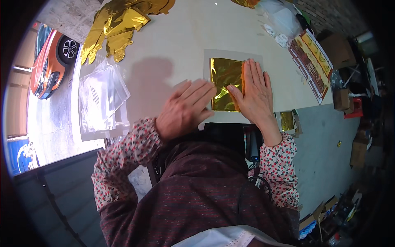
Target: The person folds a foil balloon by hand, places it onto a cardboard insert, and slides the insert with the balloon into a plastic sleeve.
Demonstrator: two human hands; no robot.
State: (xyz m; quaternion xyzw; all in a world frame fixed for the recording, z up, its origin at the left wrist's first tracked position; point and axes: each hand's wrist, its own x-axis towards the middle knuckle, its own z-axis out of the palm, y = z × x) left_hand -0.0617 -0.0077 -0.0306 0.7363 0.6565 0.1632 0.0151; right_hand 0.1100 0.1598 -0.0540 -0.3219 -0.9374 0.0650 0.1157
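A rectangular stack of shiny gold foil sheets [227,71] lies on a grey backing sheet [232,53] near the front edge of the table. Along the stack's right edge rests my right hand [256,92], its fingers stretched out and the thumb reaching over the foil; an orange strip shows beside its fingers. My left hand [185,108] is at the stack's left edge, fingers straight and side by side, fingertips close to the foil. Whether they touch it I cannot tell. Neither hand grips anything.
Crumpled gold foil [119,29] covers the table's far left. Clear plastic bags [103,90] lie at the left edge. On the far right are a white plastic bag [282,18] and printed colourful sheets [311,61]. Cardboard boxes [360,148] stand on the floor at right.
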